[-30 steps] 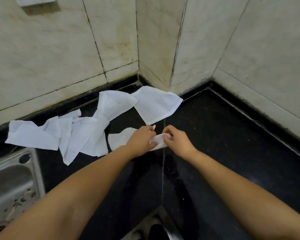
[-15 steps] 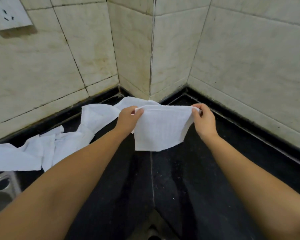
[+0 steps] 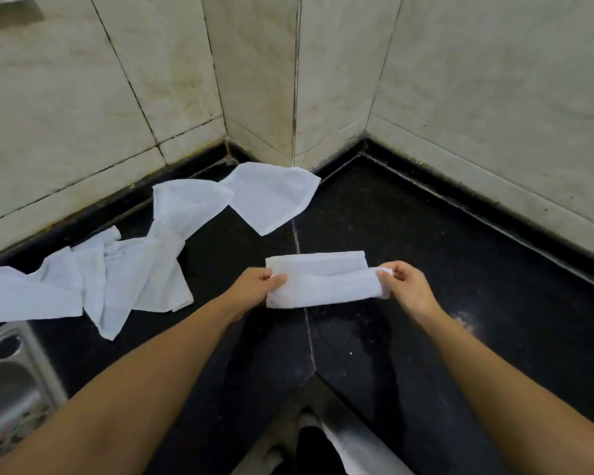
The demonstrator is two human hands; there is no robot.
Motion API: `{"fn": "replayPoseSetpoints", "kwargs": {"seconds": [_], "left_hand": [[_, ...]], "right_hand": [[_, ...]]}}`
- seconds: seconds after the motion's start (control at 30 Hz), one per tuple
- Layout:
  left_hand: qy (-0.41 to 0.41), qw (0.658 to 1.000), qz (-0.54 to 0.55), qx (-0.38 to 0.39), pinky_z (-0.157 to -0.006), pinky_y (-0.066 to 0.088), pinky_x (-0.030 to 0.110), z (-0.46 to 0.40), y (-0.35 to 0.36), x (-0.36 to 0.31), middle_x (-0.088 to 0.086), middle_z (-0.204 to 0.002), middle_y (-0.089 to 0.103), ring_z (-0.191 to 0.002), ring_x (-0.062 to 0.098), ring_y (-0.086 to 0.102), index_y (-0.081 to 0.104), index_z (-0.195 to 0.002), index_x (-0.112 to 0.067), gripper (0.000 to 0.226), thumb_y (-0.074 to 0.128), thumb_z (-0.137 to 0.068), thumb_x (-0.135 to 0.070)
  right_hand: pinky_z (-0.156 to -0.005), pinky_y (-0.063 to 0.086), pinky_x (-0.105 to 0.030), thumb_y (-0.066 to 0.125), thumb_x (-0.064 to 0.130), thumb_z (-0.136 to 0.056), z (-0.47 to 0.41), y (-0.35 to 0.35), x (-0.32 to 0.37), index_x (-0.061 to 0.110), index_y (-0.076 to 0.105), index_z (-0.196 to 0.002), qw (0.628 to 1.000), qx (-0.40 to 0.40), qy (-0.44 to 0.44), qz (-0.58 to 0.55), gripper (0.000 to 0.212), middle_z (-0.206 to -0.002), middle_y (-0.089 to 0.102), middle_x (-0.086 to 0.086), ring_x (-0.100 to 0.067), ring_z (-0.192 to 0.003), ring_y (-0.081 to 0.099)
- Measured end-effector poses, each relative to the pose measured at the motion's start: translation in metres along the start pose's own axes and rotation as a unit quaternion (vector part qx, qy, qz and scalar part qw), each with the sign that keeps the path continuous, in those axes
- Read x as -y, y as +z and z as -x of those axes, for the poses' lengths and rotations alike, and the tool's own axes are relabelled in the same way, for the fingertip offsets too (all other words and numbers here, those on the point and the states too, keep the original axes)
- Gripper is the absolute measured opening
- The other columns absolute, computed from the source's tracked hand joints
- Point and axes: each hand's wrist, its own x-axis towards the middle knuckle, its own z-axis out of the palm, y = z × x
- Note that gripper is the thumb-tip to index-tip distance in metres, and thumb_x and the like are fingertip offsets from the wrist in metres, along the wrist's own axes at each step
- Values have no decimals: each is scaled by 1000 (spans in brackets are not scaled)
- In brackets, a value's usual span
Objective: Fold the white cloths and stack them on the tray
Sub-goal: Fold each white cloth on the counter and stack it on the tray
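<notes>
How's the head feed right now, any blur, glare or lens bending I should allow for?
Head view: sharp on the folded cloth between left hand and right hand; dim, flat light; faint glare on the black counter; wide-angle bending of the wall tiles near the edges.

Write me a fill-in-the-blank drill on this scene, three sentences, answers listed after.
1. Both hands, left and right, pinch the ends of one folded ____ cloth.
2. The countertop under it is ____ in colour.
3. The metal sink lies on the person's ____ side.

Answers: white; black; left
</notes>
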Motion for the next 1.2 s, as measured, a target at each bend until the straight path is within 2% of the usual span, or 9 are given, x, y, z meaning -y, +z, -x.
{"fn": "replayPoseSetpoints", "kwargs": {"seconds": [0.13,0.3,0.5,0.73,0.87,0.97,1.07,1.13,1.2], "left_hand": [[-33,998,-32,31,-70,56,25,-1,7,22,9,-92,66,-82,15,65,63,-87,-3,15,57,-94,-15],[2,998,-55,-14,-77,56,35,-15,1,17,14,-91,61,-84,20,62,60,-92,-6,9,56,-93,-14],[19,970,-218,-108,-60,35,23,-43,-6,4,-1,-69,47,-68,13,46,48,-66,-14,27,58,-92,-19],[23,931,-327,-162,-82,46,32,-61,-4,5,5,-96,49,-93,21,52,59,-89,-9,13,57,-91,-21],[30,921,-349,-171,-84,47,34,-62,0,6,5,-107,50,-103,20,50,54,-100,-13,11,57,-90,-19],[33,910,-390,-138,-93,45,39,-66,1,3,7,-120,48,-114,24,46,51,-118,-14,29,55,-90,-18],[9,891,-440,-110,-92,43,36,-67,4,-8,7,-119,46,-113,23,44,55,-111,-14,21,54,-90,-17],[-2,904,-415,-101,-85,44,32,-65,7,-14,7,-112,48,-104,21,47,52,-101,-15,13,54,-88,-15],[-10,944,-316,-93,-71,43,28,-62,12,-18,5,-98,51,-87,17,49,47,-96,-14,11,54,-88,-12]], "right_hand": [[-58,43,-20,59,8,-90,2,3,-28,13,63,-81,998,39,33,48,11,-73,60,2,-11,-69,53],[-62,45,-24,56,10,-91,-26,11,-16,10,62,-86,995,35,42,85,8,-81,62,0,-12,-73,55],[-73,41,-29,53,19,-94,-71,30,-1,14,59,-91,983,32,47,175,8,-92,59,-3,-19,-87,54],[-73,42,-31,50,23,-94,-89,42,-9,14,60,-94,956,28,31,290,13,-105,55,-6,-20,-87,54],[-73,41,-31,49,22,-94,-88,45,-11,13,58,-102,942,25,9,334,15,-114,51,-8,-21,-88,52],[-85,45,-36,51,21,-93,-85,44,-7,14,53,-118,935,23,-13,353,26,-124,48,-9,-25,-109,50],[-99,41,-38,52,21,-93,-78,46,2,15,47,-129,927,30,-46,370,36,-131,43,-9,-26,-122,42],[-99,42,-38,52,19,-93,-73,52,9,14,50,-127,929,48,-80,357,34,-127,46,-8,-24,-119,45],[-91,47,-35,52,16,-93,-63,60,19,13,57,-117,940,89,-116,310,25,-114,51,-4,-19,-103,53]]}}
